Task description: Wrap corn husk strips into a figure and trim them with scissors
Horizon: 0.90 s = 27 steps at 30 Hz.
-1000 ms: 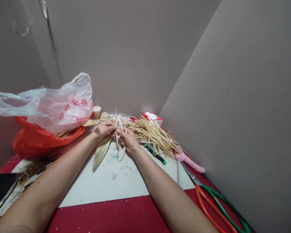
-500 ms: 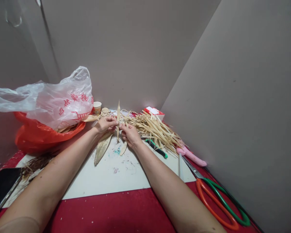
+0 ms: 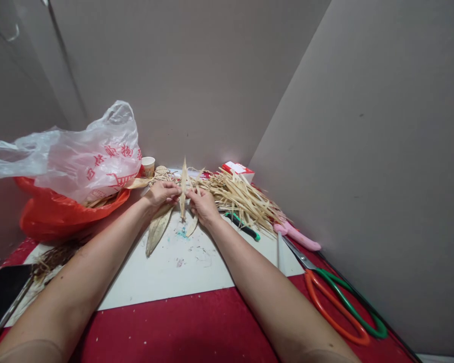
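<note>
A pale, dry strip (image 3: 184, 174) is held upright between the two hands, above the white sheet (image 3: 166, 282) on the red table (image 3: 166, 333). The strip is pinched near its middle by the left hand (image 3: 166, 193), with thumb and fingers pressed together. The fingertips of the right hand (image 3: 202, 203) are set close at the other edge. A second strip (image 3: 191, 228) emerges below the right hand and appears to be pinched in its grip (the exact contact is too small to be confirmed).

A broad leaf (image 3: 159, 233) is found beneath the left hand. To the right, the straw pile (image 3: 245, 199) is noted, with a green-and-black handle (image 3: 243, 227) just beside it. The scissors (image 3: 309, 267) are laid at the right edge.

For sound handling, it is judged that the strip should be pinched lightly, as dry fibre may be split by force. Fingertips are best kept close together, so that bending is limited. Any pull should be applied slowly and along the grain. The second strip should be kept clear of the first, lest both be snagged.
</note>
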### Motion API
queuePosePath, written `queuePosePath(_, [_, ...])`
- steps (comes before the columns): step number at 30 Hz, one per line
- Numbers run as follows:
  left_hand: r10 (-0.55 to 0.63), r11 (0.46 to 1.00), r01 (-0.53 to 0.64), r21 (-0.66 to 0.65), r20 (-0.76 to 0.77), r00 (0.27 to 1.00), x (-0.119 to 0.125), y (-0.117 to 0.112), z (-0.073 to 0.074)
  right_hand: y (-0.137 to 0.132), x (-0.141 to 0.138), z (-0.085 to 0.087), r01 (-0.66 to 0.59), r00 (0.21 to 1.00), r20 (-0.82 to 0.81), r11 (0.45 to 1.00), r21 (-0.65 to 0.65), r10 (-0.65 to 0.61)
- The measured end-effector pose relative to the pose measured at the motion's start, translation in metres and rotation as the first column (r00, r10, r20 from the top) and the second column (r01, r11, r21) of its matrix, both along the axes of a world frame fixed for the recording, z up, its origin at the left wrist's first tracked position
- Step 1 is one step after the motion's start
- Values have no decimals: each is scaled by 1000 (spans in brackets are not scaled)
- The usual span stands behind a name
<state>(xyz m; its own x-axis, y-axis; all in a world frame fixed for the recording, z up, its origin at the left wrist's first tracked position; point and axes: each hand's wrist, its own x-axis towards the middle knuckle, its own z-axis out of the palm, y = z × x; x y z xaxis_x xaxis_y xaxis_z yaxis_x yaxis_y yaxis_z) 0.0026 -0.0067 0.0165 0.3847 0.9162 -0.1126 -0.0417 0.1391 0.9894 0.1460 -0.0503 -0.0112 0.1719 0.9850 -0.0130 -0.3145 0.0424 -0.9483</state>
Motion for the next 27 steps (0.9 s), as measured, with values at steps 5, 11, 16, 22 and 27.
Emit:
queuePosePath(5, [-9,1000,9,-5,6,1000,-1,2,-1,-2,1,3,-50,998,-28,999,-1,50])
queuePosePath(11, [-51,999,51,-13,3,999,0,1,-1,-4,-2,5,-44,999,13,999,3,44])
queuePosePath(16, [-56,998,57,-29,29,998,-1,-2,2,-5,0,8,-93,995,-46,996,-4,93])
queuePosePath(22, [-81,996,82,-25,38,996,-1,2,-2,-6,-1,8,-87,996,-28,996,1,87])
queuePosePath(27, [-57,998,57,16,15,998,-2,2,-2,-6,-1,9,-82,996,24,997,11,82])
